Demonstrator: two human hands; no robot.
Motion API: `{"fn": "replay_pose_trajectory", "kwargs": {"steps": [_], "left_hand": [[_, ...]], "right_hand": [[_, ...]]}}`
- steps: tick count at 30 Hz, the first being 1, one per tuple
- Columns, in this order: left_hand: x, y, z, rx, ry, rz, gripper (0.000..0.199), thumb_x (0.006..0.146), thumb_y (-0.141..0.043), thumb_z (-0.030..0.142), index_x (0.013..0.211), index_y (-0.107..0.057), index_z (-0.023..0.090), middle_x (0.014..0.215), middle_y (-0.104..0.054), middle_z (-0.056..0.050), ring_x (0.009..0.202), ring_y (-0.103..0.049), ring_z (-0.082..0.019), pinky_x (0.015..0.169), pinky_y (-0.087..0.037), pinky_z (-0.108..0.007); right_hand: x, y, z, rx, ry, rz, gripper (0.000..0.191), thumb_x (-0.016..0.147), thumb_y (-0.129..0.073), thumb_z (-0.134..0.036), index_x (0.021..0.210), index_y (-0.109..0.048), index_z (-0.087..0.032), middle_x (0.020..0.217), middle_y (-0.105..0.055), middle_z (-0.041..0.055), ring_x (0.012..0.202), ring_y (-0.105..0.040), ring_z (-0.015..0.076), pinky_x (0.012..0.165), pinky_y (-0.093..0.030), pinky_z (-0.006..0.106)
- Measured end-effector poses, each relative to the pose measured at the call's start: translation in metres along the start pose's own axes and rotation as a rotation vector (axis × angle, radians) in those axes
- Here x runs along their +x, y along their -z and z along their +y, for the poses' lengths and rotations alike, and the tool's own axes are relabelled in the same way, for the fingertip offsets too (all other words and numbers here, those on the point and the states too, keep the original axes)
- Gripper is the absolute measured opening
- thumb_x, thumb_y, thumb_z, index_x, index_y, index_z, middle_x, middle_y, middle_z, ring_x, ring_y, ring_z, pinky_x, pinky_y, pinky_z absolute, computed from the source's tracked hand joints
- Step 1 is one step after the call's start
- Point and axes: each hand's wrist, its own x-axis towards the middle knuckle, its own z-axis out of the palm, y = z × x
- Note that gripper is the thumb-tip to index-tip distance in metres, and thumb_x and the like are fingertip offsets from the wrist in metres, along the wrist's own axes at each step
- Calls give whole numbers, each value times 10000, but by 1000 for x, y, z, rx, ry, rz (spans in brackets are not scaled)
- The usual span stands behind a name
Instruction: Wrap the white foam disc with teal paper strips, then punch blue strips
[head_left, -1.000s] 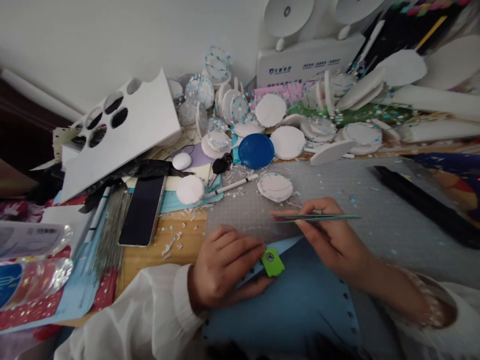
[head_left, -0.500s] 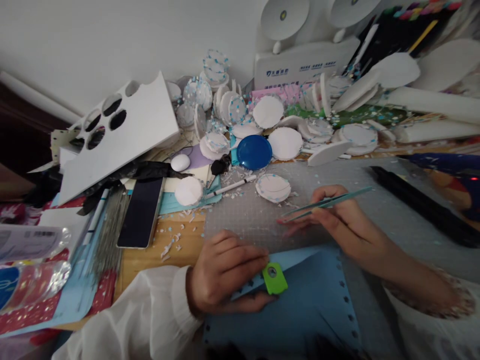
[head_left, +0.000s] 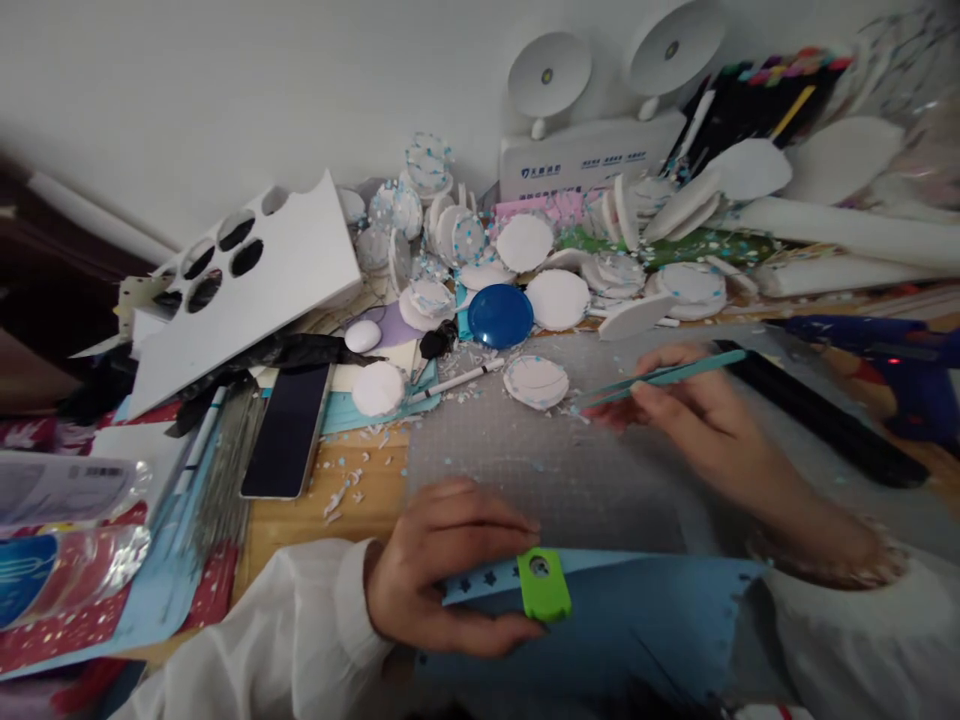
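Observation:
My left hand is closed around a bright green paper punch, thumb below and fingers above. The punch sits over the edge of a sheet of blue paper, which has small flower-shaped holes along its edges. In my right hand, teal tweezers are pinched between thumb and fingers, their tips pointing left over the grey cutting mat. Close to those tips lies a white foam disc ringed with a thin strand. What is between the tips, if anything, I cannot make out.
White foam discs, some beaded with blue, crowd the back around a blue lid. A phone and a foam board with round holes are at left. A black cutter-like tool and a blue glue gun lie right.
The blue paper has shifted down and right, and its upper edge now lies flatter. My left hand and the punch sit slightly lower. The tweezers have risen a little, and the whole view has shifted slightly.

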Motion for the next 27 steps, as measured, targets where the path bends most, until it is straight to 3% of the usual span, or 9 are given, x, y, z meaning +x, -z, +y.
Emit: {"fn": "replay_pose_trajectory", "kwargs": {"steps": [6, 13, 18, 20, 23, 25, 27], "left_hand": [[-7, -1, 24, -73, 73, -23, 357, 824, -683, 351, 1106, -636, 137, 901, -749, -129, 763, -718, -190, 654, -575, -281], [-9, 3, 44, -117, 128, -31, 366, 846, -673, 354, 1161, -618, 175, 902, -747, -118, 775, -721, -192, 684, -594, -280], [-11, 4, 51, -123, 128, -26, 369, 861, -657, 344, 1183, -608, 170, 932, -741, -124, 794, -713, -195, 699, -587, -290], [-13, 4, 52, -142, 112, -35, 349, 878, -634, 327, 1179, -610, 153, 935, -738, -129, 814, -709, -195, 707, -585, -285], [-15, 6, 54, -177, 133, -48, 312, 913, -581, 335, 1154, -625, 141, 929, -735, -129, 807, -704, -188, 699, -581, -275], [-16, 7, 56, -206, 157, -56, 300, 930, -555, 356, 1130, -634, 147, 907, -735, -122, 793, -702, -181, 696, -581, -270], [-15, 8, 58, -243, 156, -74, 321, 956, -501, 389, 1124, -634, 150, 892, -736, -120, 803, -704, -178, 709, -582, -265]], "right_hand": [[-8, -21, 12, 101, -111, -311, 148, 974, -442, -360, 1010, -396, -224, 863, -737, 56, 737, -691, 146, 648, -557, 289], [-7, -24, 17, -22, -8, -275, 192, 953, -480, -386, 1003, -446, -205, 760, -609, -6, 606, -571, 104, 565, -512, 244], [-7, -25, 17, 42, -44, -332, 167, 973, -437, -374, 1010, -395, -216, 878, -682, 57, 710, -638, 138, 580, -518, 260], [-6, -21, 17, -50, 0, -289, 157, 968, -441, -364, 1020, -423, -217, 871, -667, 50, 723, -637, 152, 584, -515, 274], [-2, -7, 16, -282, 178, -44, 125, 923, -516, -330, 973, -509, -216, 973, -612, 69, 907, -610, 203, 748, -517, 354], [0, 3, 13, -265, 222, 76, 81, 914, -525, -297, 944, -507, -224, 1038, -584, 75, 1008, -571, 217, 847, -487, 384], [-2, 7, 8, -162, 184, 42, 46, 940, -471, -274, 928, -472, -230, 935, -608, 50, 901, -601, 188, 795, -505, 361]]}}
